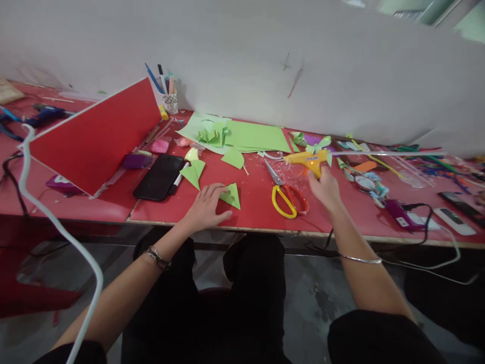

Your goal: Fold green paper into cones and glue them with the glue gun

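My right hand (pixel 326 191) is wrapped round the handle of a yellow hot glue gun (pixel 305 158), its nozzle pointing left and a long clear glue stick (pixel 382 152) sticking out behind. My left hand (pixel 207 203) lies palm down near the table's front edge, thumb apart from the fingers. Its fingertips touch or partly cover a folded green paper piece (pixel 233 196). Two more green paper pieces lie close by: a folded one (pixel 194 173) to the left and a rounded one (pixel 233 158) further back. Scissors (pixel 285 199) with yellow and red handles rest between my hands.
A red board (pixel 102 131) stands tilted at the left beside a black phone (pixel 159 177) and a marker (pixel 179 178). Green paper sheets (pixel 257 135) and a pen cup (pixel 170 102) are by the wall. Craft scraps and a purple power socket (pixel 403 215) lie right.
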Available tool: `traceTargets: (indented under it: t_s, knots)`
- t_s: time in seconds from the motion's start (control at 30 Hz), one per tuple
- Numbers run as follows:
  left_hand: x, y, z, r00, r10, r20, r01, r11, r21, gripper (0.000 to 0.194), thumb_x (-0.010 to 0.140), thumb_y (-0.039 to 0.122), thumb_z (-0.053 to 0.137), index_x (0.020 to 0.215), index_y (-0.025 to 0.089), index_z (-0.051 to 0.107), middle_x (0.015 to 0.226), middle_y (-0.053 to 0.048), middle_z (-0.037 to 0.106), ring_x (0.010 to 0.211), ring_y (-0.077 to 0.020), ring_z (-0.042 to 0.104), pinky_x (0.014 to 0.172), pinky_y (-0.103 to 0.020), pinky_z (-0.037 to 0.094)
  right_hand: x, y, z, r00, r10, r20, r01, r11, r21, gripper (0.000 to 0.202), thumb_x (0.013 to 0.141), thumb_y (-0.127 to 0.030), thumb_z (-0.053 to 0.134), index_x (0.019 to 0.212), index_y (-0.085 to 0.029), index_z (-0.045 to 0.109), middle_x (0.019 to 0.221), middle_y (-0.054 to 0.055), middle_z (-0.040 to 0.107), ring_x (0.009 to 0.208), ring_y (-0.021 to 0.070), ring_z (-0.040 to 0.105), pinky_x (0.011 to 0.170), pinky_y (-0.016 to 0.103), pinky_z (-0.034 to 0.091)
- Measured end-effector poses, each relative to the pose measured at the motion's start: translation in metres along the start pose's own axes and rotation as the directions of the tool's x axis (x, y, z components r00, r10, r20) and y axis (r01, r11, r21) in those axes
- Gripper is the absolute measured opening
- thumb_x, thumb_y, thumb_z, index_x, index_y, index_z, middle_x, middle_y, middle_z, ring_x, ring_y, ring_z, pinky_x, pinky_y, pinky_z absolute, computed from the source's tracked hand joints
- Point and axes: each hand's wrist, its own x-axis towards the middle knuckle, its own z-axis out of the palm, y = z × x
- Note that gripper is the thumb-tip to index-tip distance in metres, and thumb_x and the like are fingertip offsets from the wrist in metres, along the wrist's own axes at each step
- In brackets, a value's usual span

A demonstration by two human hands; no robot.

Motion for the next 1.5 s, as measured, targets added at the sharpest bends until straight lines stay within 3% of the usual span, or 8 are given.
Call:
traceTargets:
  t_s: [0.17, 0.33, 0.5, 0.77, 1.03, 1.2, 1.33, 1.5]
  knots:
    - [-0.006, -0.013, -0.009, 0.994, 0.060, 0.093, -0.060, 0.998, -0.004, 0.056, 0.081, 0.045, 0.045, 0.129, 0.018, 0.035, 0.136, -0.010, 0.037, 0.124, -0.0233, 0.033, 0.100, -0.040, 0.030, 0.006, 0.065, 0.014, 0.987, 0.073, -0.140, -0.076, 0.997, -0.015, 0.039, 0.081, -0.028, 0.034, 0.110, -0.006, 0.048, 0.105, 0.022, 0.055, 0.097, 0.0303, 0.052, 0.077, 0.039, 0.039]
    - [-0.022, -0.015, -0.016, 0.974, 0.126, 0.191, -0.148, 0.983, 0.109, 0.053, 0.085, 0.048, 0.039, 0.131, 0.023, 0.036, 0.132, -0.007, 0.043, 0.121, -0.0224, 0.037, 0.100, -0.040, 0.030, 0.012, 0.103, 0.034, 0.988, 0.111, -0.104, -0.108, 0.994, 0.027, 0.036, 0.079, -0.027, 0.035, 0.101, -0.005, 0.053, 0.094, 0.021, 0.057, 0.091, 0.0292, 0.052, 0.079, 0.041, 0.038]
    - [-0.032, -0.015, -0.017, 0.968, 0.185, 0.171, -0.213, 0.964, 0.158, 0.043, 0.083, 0.045, 0.047, 0.122, 0.025, 0.050, 0.121, -0.007, 0.051, 0.113, -0.0232, 0.044, 0.094, -0.039, 0.037, 0.012, 0.114, 0.041, 0.989, 0.098, -0.112, -0.092, 0.994, 0.065, 0.039, 0.078, -0.031, 0.037, 0.104, -0.006, 0.053, 0.094, 0.018, 0.056, 0.091, 0.0264, 0.050, 0.082, 0.039, 0.038]
    - [-0.045, -0.016, -0.015, 0.949, 0.303, 0.083, -0.307, 0.951, 0.035, 0.028, 0.088, 0.035, 0.041, 0.107, 0.027, 0.061, 0.096, -0.006, 0.062, 0.089, -0.0165, 0.057, 0.080, -0.032, 0.046, 0.007, 0.115, 0.043, 0.982, 0.126, -0.140, -0.111, 0.988, 0.108, 0.042, 0.075, -0.037, 0.041, 0.104, -0.008, 0.051, 0.097, 0.017, 0.055, 0.096, 0.0279, 0.047, 0.086, 0.042, 0.035]
    - [-0.048, -0.021, -0.007, 0.965, 0.255, -0.063, -0.253, 0.967, 0.039, 0.030, 0.089, 0.035, 0.040, 0.091, 0.024, 0.067, 0.085, -0.005, 0.067, 0.082, -0.0158, 0.061, 0.074, -0.031, 0.047, -0.021, 0.115, 0.033, 0.958, 0.171, -0.232, -0.125, 0.972, 0.201, 0.055, 0.072, -0.052, 0.043, 0.109, -0.010, 0.047, 0.092, 0.014, 0.055, 0.099, 0.0284, 0.044, 0.089, 0.044, 0.032]
    - [-0.039, -0.014, -0.008, 0.966, 0.110, -0.234, -0.121, 0.992, -0.037, 0.027, 0.087, 0.035, 0.043, 0.083, 0.020, 0.065, 0.081, -0.004, 0.068, 0.080, -0.0149, 0.062, 0.073, -0.030, 0.046, -0.047, 0.102, 0.023, 0.899, 0.156, -0.409, -0.066, 0.972, 0.224, 0.043, 0.075, -0.046, 0.042, 0.102, -0.013, 0.051, 0.090, 0.012, 0.056, 0.095, 0.0275, 0.047, 0.087, 0.044, 0.034]
    - [-0.032, -0.010, -0.011, 0.961, 0.004, -0.275, -0.033, 0.994, -0.101, 0.026, 0.085, 0.038, 0.046, 0.082, 0.019, 0.063, 0.081, -0.004, 0.069, 0.077, -0.0156, 0.062, 0.075, -0.031, 0.044, -0.082, 0.062, 0.017, 0.836, 0.127, -0.534, 0.034, 0.959, 0.280, 0.027, 0.082, -0.032, 0.035, 0.093, -0.014, 0.052, 0.089, 0.013, 0.055, 0.086, 0.0231, 0.051, 0.078, 0.037, 0.042]
    - [-0.025, -0.013, -0.007, 0.959, -0.060, -0.276, 0.020, 0.989, -0.144, 0.024, 0.084, 0.039, 0.049, 0.082, 0.019, 0.062, 0.079, -0.002, 0.069, 0.071, -0.0145, 0.061, 0.075, -0.031, 0.040, -0.125, -0.023, 0.025, 0.876, -0.291, -0.383, 0.429, 0.835, 0.346, 0.017, 0.085, -0.023, 0.038, 0.090, -0.019, 0.054, 0.086, 0.009, 0.058, 0.085, 0.0201, 0.054, 0.078, 0.035, 0.044]
